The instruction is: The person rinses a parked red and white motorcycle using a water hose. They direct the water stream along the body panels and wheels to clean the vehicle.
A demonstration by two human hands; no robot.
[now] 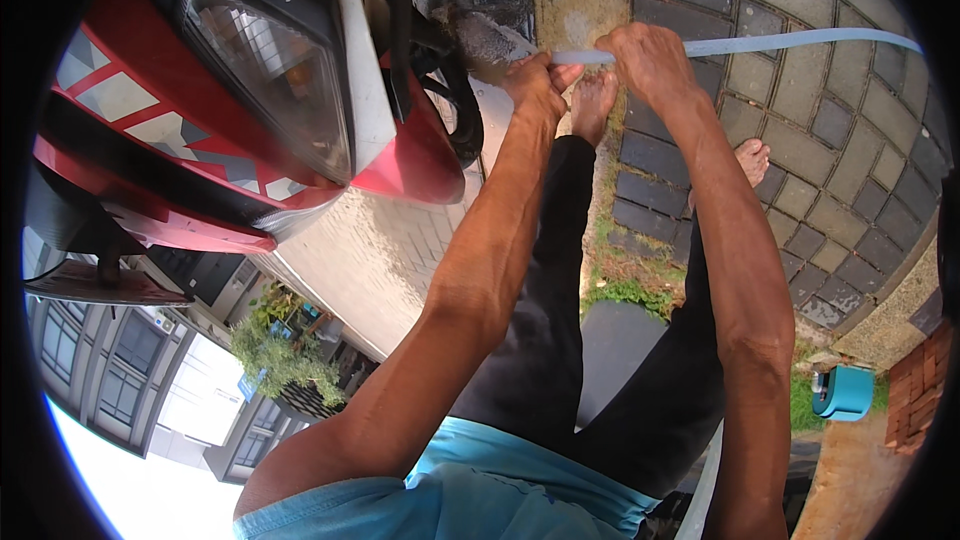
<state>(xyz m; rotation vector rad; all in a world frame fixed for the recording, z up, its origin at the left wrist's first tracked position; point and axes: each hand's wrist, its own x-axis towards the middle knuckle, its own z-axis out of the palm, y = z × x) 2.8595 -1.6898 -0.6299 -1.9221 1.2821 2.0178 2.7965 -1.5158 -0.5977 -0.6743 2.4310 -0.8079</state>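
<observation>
Both arms reached far out, nearly straight. The left hand (535, 80) pinched the pale blue hose (760, 42) by the red motorcycle (410, 155). The right hand (650, 60), just beside it, was fisted tight round the same hose.

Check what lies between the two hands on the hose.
In the head view, only a short bare stretch of the pale blue hose spans between the left hand and right hand; a bare foot shows below.

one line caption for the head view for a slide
Both hands, left and right, grip a pale blue hose beside a red motorbike on wet paving.
</observation>
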